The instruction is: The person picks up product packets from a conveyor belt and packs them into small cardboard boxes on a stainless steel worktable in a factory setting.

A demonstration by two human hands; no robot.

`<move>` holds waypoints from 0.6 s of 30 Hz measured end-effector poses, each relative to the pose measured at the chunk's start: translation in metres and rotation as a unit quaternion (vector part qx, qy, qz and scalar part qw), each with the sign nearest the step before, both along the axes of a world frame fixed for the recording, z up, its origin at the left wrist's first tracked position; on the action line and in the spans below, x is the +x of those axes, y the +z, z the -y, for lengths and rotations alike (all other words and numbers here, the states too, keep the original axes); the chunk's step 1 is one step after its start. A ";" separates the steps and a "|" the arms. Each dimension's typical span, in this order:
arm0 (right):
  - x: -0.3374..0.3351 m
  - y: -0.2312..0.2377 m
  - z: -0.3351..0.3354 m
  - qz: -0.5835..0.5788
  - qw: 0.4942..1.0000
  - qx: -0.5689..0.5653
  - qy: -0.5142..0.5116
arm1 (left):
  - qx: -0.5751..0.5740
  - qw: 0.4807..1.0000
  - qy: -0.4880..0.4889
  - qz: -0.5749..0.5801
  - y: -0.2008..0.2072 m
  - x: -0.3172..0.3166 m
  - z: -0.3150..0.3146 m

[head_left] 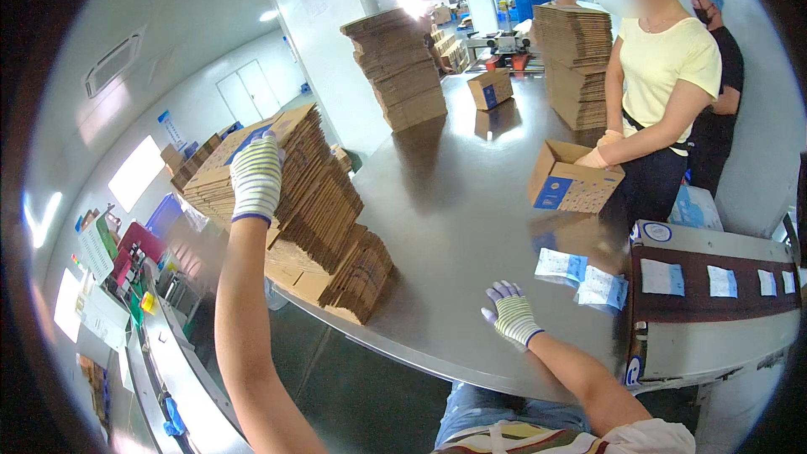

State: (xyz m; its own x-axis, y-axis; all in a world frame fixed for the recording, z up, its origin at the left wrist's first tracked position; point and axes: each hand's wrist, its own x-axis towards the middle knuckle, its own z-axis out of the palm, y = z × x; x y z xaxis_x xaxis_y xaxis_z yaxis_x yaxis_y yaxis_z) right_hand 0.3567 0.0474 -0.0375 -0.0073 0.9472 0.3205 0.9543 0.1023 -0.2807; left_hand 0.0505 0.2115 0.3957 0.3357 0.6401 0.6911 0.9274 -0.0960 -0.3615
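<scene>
My left hand (255, 175), in a striped knit glove, is raised to the top of a tall stack of flattened cardboard boxes (311, 189) on the left. Its fingers curl at the top flattened box (290, 122), though their tips are partly hidden. Low over the metal table (454, 265), my right hand (511, 316), gloved the same way, has its fingers apart and nothing in them. Just beyond it, two white-and-blue packets (561, 266) lie on the table, close to the conveyor.
On the right, a conveyor belt (714, 276) carries several white-and-blue packets. A co-worker in a yellow shirt (671, 59) reaches into an open carton (580, 181). More flattened-box stacks (395, 71) and a closed carton (490, 89) stand at the far end.
</scene>
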 end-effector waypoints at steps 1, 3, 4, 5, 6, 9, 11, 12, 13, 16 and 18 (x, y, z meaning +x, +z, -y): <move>0.000 0.000 0.000 -0.003 1.000 0.003 -0.001 | -0.022 0.999 0.031 -0.005 0.004 0.005 0.002; -0.002 -0.002 0.002 -0.007 1.000 0.019 0.000 | -0.006 0.998 0.051 -0.030 0.003 0.010 0.011; -0.009 -0.002 0.004 -0.016 1.000 0.019 0.006 | 0.004 0.997 0.066 -0.046 0.002 0.007 0.019; -0.006 -0.003 0.005 -0.018 1.000 0.018 0.001 | 0.059 0.992 0.024 -0.106 -0.003 0.009 0.025; -0.005 -0.005 0.006 -0.021 1.000 0.017 -0.003 | 0.090 0.985 0.011 -0.149 -0.011 0.013 0.036; -0.007 -0.008 0.010 -0.038 0.999 0.018 0.010 | 0.239 0.939 -0.112 -0.220 -0.026 0.038 0.098; 0.019 -0.002 0.012 -0.033 0.999 -0.009 0.009 | 0.200 0.943 -0.205 -0.169 -0.039 0.064 0.149; 0.015 0.000 0.005 -0.154 0.988 -0.026 0.017 | 0.180 0.940 -0.249 -0.152 -0.034 0.063 0.183; 0.021 -0.004 -0.006 -0.265 0.963 -0.046 0.018 | 0.211 0.922 -0.299 -0.126 -0.036 0.065 0.203; 0.046 0.004 -0.027 -0.553 0.824 0.108 0.056 | 0.117 0.887 -0.446 0.031 -0.060 0.066 0.226; 0.066 0.035 -0.020 -0.513 0.819 0.251 0.055 | 0.029 0.867 -0.473 0.157 -0.097 0.062 0.227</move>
State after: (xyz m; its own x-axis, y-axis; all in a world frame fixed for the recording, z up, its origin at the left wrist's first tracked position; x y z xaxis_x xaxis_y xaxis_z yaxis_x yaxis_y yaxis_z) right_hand 0.4224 0.0676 -0.0022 0.4337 0.7066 0.5592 0.2190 0.5193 -0.8260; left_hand 0.1122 -0.0158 0.2987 0.4806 0.1419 0.8654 0.4975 -0.8568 -0.1358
